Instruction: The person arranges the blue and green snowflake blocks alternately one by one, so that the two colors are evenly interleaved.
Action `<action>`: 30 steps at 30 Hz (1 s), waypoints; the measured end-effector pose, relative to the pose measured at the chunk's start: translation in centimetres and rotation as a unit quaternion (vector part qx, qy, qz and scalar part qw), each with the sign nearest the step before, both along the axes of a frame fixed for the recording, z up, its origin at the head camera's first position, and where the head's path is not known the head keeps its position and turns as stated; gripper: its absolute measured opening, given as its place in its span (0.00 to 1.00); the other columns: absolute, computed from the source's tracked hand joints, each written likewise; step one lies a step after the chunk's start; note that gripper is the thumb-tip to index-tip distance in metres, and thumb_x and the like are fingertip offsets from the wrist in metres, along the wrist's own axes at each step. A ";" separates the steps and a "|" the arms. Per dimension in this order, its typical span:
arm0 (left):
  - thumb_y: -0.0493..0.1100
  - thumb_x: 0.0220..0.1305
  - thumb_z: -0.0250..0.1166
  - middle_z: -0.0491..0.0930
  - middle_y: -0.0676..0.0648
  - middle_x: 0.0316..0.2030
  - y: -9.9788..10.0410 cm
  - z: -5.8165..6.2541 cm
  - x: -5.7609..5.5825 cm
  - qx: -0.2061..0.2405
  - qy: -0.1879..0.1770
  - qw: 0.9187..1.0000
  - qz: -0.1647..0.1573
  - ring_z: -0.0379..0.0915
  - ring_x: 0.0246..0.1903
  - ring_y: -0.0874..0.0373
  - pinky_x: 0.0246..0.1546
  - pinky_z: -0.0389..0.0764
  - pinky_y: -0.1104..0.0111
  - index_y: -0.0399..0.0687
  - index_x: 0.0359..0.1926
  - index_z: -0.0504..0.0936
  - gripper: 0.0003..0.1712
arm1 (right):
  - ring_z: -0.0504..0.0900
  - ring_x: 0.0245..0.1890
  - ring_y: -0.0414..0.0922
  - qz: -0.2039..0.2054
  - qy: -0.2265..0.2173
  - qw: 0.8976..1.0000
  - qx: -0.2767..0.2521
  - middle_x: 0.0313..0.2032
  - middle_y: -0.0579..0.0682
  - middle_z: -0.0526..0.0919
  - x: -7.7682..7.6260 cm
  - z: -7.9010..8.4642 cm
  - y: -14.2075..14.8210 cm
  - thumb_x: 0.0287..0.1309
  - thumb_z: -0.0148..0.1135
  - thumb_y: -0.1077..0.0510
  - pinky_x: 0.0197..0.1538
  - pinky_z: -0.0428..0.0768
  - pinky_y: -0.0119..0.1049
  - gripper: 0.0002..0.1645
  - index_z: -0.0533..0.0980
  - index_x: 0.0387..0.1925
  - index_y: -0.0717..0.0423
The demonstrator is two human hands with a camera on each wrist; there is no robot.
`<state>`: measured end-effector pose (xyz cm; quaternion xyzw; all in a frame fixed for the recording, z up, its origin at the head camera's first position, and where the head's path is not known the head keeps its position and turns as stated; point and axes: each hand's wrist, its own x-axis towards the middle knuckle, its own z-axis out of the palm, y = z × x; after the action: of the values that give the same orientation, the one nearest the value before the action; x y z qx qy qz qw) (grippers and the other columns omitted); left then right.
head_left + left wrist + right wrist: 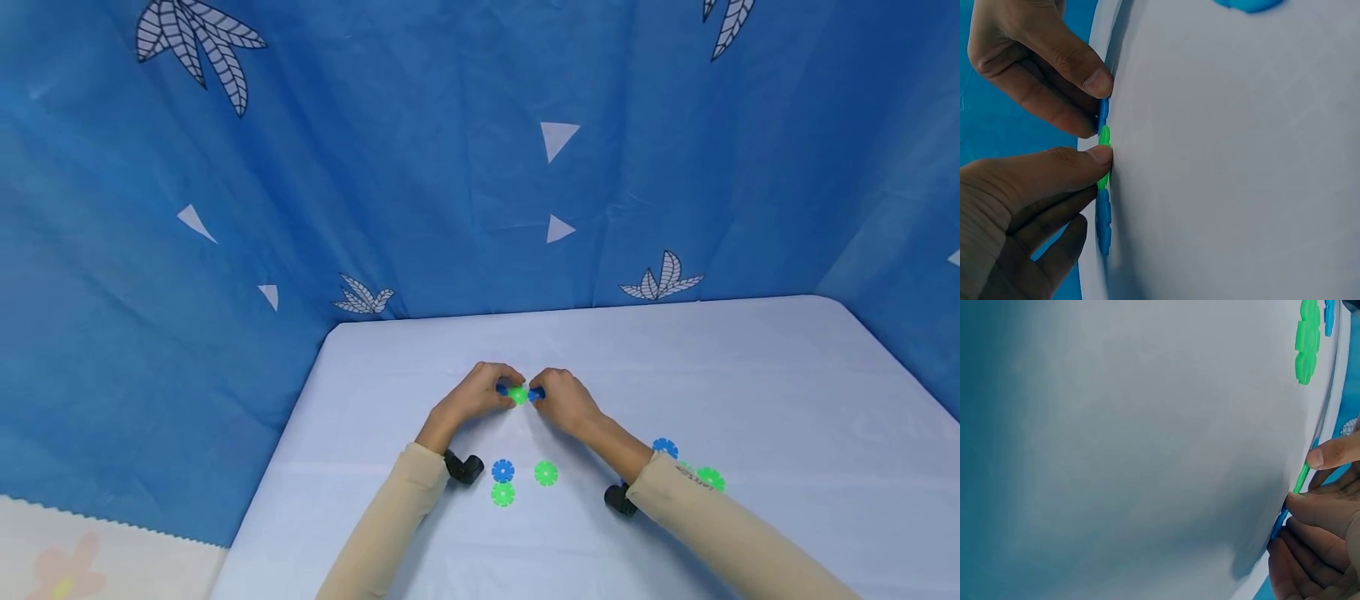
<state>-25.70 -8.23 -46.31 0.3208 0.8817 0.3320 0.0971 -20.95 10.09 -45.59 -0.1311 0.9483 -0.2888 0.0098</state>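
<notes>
My left hand (478, 390) pinches a green notched plastic disc (519, 396) between thumb and fingers. A blue disc (1104, 225) adjoins its left side, standing on edge in line with it in the left wrist view. Across from it, my right hand (566, 402) pinches another blue disc (535, 394) right at the green disc's right edge. Seen from the right wrist, the three discs make one thin row, and the fingers partly hide them. Both hands are close together over the far middle part of the white table (420, 350).
Nearer me on the table lie a loose blue disc (503, 471), a green disc (503, 494) overlapping it in view, and a separate green disc (546, 473). Beside the right forearm are another blue disc (664, 448) and green disc (710, 479). A blue curtain (495, 167) hangs behind.
</notes>
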 end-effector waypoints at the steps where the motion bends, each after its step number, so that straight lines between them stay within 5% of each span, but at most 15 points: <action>1: 0.31 0.54 0.73 0.84 0.43 0.47 0.0 0.0 0.0 0.000 0.000 1.000 0.000 0.79 0.49 0.52 0.53 0.78 0.61 0.37 0.50 0.84 0.21 | 0.82 0.51 0.54 -0.001 0.000 1.000 0.000 0.47 0.59 0.84 0.0 0.0 0.0 0.52 0.69 0.70 0.53 0.80 0.47 0.16 0.82 0.45 0.68; 19: 0.31 0.55 0.73 0.84 0.44 0.49 0.1 0.0 0.1 -0.012 -0.003 1.000 0.003 0.78 0.51 0.53 0.54 0.76 0.63 0.38 0.51 0.83 0.21 | 0.82 0.48 0.53 0.009 0.026 0.999 0.027 0.46 0.60 0.82 0.5 -0.2 0.1 0.52 0.70 0.66 0.52 0.80 0.48 0.18 0.81 0.46 0.69; 30: 0.32 0.56 0.72 0.83 0.44 0.49 0.1 0.1 0.2 -0.018 -0.014 1.000 0.004 0.78 0.52 0.53 0.53 0.77 0.62 0.38 0.52 0.83 0.21 | 0.80 0.54 0.53 0.025 0.015 0.999 0.013 0.51 0.58 0.81 3.7 0.9 1.0 0.51 0.72 0.64 0.56 0.77 0.48 0.22 0.81 0.50 0.66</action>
<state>-25.54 -8.11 -46.23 0.3110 0.8875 0.3205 0.1136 -17.25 11.04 -44.69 -0.1587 0.9486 -0.2738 0.0049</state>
